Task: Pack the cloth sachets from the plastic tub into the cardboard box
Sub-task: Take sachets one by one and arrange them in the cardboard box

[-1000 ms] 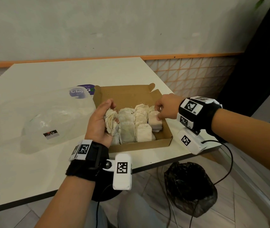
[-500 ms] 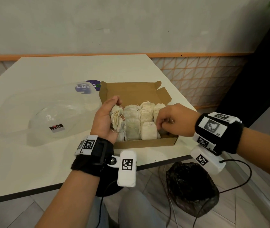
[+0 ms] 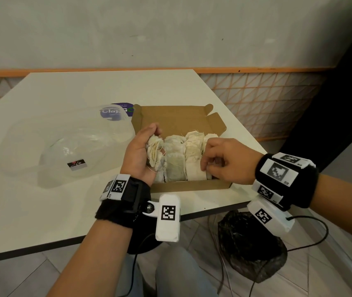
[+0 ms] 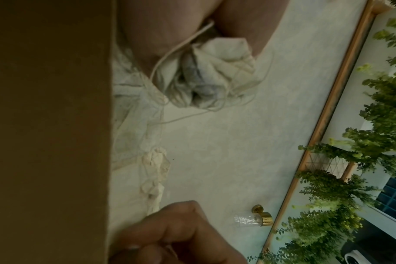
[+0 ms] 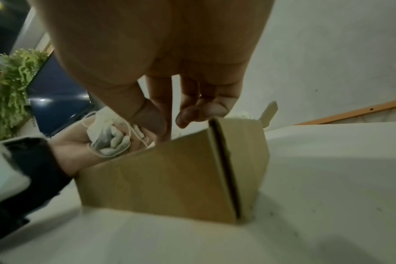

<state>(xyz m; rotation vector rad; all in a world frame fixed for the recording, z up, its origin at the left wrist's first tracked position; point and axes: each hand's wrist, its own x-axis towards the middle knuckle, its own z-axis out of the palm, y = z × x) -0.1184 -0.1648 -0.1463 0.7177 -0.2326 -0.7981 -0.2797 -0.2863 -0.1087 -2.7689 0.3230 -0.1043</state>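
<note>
Nearest the camera, below the table [image 3: 31,211] edge, a black bag [image 3: 250,247] sits on the tiled floor, with cables trailing from the two wrist units.

On the table, the cardboard box [image 3: 188,186] stands open near the front edge, its lid flap [image 3: 170,116] lying back behind it. The box holds cloth sachets [image 3: 175,159] packed side by side in rows, pale cream with loose strings; they fill most of the floor of the box, and only the far strip shows bare cardboard.

The left hand [image 3: 138,155] is at the box's left side, fingers curled round a bunch of sachets [image 3: 155,153] with strings hanging free. The left wrist view confirms a crumpled sachet [image 4: 215,75] gripped in the palm, above the sachets already in the box. The right wrist view shows the same bunch [image 5: 109,141] held over the near wall of the box [image 5: 170,178].

The right hand [image 3: 228,161] is at the box's right near corner, fingers bent down onto the sachets there. Whether it pinches one or only presses cannot be told; the right wrist view shows the fingertips [image 5: 201,112] dipping behind the box rim.

Left of the box, touching or just beside it, the clear plastic tub [image 3: 63,151] lies on the table; no sachets are visible in it. A small label [image 3: 76,165] shows through it. Beyond it, a purple-printed lid [image 3: 117,111] lies partly behind the tub.
</note>
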